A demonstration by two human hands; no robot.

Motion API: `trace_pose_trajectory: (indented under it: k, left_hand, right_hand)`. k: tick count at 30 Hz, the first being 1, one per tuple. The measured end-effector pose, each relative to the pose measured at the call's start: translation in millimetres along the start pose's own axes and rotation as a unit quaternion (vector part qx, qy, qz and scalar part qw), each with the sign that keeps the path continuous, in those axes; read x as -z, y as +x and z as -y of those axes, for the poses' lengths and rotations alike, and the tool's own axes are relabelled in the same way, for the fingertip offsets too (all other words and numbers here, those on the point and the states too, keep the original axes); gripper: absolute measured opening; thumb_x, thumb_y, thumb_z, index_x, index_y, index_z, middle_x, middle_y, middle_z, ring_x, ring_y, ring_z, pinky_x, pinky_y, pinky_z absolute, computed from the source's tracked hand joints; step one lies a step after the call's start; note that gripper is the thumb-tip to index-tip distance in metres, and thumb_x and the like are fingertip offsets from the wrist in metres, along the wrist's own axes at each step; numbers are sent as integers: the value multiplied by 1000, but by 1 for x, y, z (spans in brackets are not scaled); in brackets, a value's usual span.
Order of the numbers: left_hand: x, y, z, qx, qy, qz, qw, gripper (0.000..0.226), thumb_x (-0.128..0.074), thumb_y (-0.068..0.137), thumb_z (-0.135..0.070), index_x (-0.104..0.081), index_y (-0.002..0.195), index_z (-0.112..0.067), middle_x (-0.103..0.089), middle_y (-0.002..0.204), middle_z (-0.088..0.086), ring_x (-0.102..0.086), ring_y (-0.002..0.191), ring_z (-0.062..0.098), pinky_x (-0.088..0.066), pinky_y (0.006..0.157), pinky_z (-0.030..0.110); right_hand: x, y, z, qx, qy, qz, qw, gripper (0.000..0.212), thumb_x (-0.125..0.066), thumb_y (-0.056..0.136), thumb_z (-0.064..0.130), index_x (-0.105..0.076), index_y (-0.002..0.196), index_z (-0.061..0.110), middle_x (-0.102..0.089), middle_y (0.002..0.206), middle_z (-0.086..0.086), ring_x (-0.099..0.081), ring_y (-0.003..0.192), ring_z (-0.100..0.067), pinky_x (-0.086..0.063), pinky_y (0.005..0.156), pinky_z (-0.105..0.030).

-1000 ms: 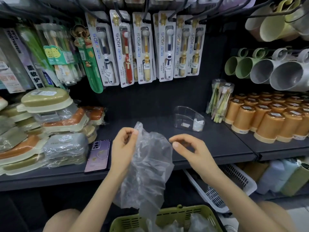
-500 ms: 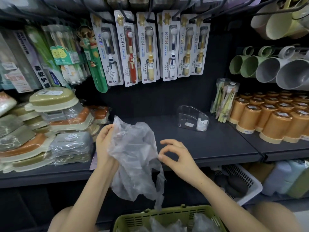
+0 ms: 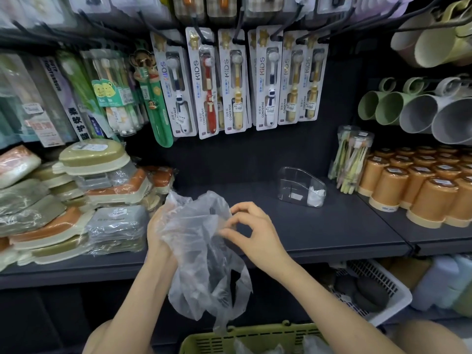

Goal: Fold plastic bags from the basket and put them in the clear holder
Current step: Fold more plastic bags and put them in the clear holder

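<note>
Plastic bag hangs crumpled above the green basket, gripped by the left hand. The right hand, free a second ago, now pinches its top edge, so folding is likely starting. The clear holder waits well apart.

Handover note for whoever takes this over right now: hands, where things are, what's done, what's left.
Left hand grips the crumpled clear plastic bag from behind, above the green slotted plastic basket. Right hand pinches the bag's upper edge.
The clear plastic holder stands on the dark shelf, right of the hands, with something white in its right end.
Done: this bag is out of the basket, not folded.
Left: fold it, put it in the holder, then the other bags in the basket.
</note>
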State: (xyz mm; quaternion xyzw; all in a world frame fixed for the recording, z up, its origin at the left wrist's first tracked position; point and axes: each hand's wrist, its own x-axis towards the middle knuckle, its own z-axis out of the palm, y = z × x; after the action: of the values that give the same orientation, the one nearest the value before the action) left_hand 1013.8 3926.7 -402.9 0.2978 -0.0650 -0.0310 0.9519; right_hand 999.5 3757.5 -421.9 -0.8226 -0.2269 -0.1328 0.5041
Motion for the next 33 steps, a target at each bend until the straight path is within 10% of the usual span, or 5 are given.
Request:
trace_pose_trajectory:
  k: [7,11,17,23,33]
  left_hand:
    - [42,8,-22,-97,124,-221,963,9,-59,88,-13,-65,83,-8,-61,78,4,-61,74,20,-53,72,31]
    - [56,13,-31,-106,147,-254,950,47,-73,76,-28,-66,117,-6,-65,120,11,-62,112,27,-46,101,41]
    - [56,22,-22,-103,186,-241,947,6,-60,93,-15,-65,91,-17,-66,88,-2,-64,83,12,-51,74,28]
    - [57,24,-24,-86,192,-259,943,9,-58,94,-15,-66,99,-15,-68,106,5,-64,101,20,-50,95,38]
    - [60,26,-20,-59,220,-269,936,8,-64,90,-16,-69,85,-16,-69,83,1,-66,80,19,-54,75,33]
  right_hand:
    - [62,-12,-17,-73,119,73,988,12,-74,83,13,-67,74,10,-71,97,-3,-66,92,-12,-48,85,-22]
    - [95,-18,-28,-102,137,116,978,21,-80,74,10,-63,65,18,-70,100,-5,-67,90,-16,-51,85,-27]
    - [107,-18,-23,-68,249,76,963,19,-82,58,16,-63,61,21,-69,96,-2,-65,88,-16,-50,74,-22]
    - [107,-10,-18,-62,265,80,959,20,-79,61,13,-70,77,22,-58,64,1,-56,56,-12,-48,60,-19]
    - [116,-6,-26,-128,149,58,979,20,-70,78,23,-69,97,16,-47,60,1,-48,60,-9,-43,84,-19]
